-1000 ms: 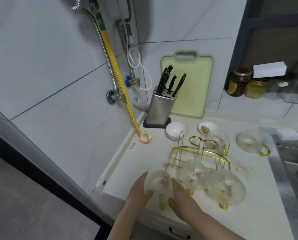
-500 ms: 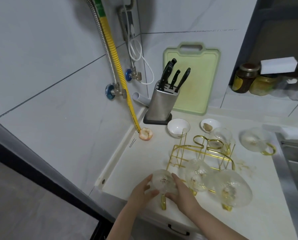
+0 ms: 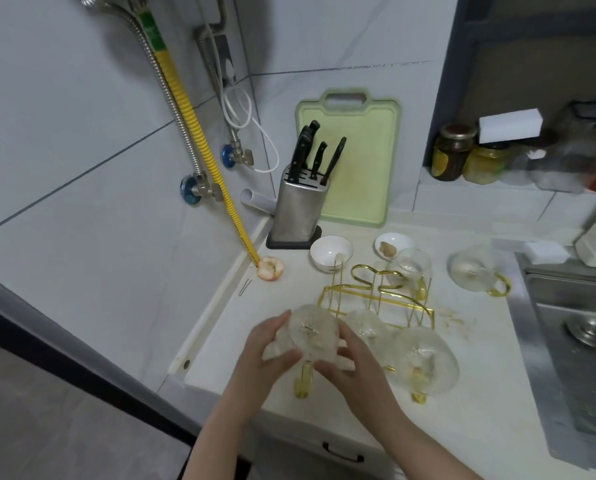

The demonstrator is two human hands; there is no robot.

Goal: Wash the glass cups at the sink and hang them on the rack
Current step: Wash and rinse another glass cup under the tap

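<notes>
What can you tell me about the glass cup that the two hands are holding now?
The glass cup is clear, round and textured, with a gold handle pointing down toward the person. It is turned so its round end faces the camera. The left hand grips its left side and the right hand its right side. It is held at the counter's front edge, beside the gold rack.
</notes>
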